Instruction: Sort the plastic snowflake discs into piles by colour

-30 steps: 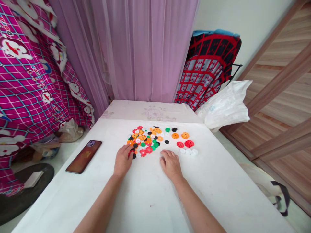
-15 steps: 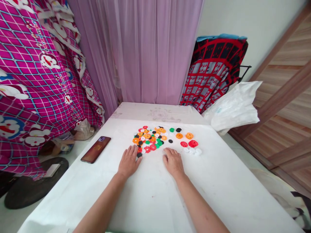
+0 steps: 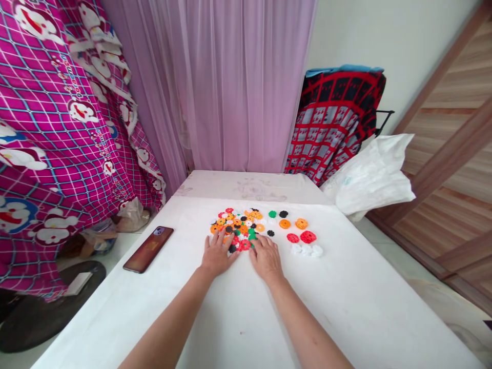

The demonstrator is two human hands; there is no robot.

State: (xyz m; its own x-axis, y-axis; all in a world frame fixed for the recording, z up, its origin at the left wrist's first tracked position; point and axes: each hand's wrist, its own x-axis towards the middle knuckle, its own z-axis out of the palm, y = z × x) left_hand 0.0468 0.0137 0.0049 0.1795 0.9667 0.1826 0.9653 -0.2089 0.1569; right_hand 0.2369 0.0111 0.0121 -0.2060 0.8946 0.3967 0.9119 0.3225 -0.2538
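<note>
Hands x2 @ 1 disc pile

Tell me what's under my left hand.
Around your left hand, a black disc shows beside the thumb and an orange disc just beyond the fingers; whatever lies directly under the hand is covered.

Free tabletop nearside, discs ahead, phone left

Table: phone left | disc pile middle | spaced discs right | curtain behind
</note>
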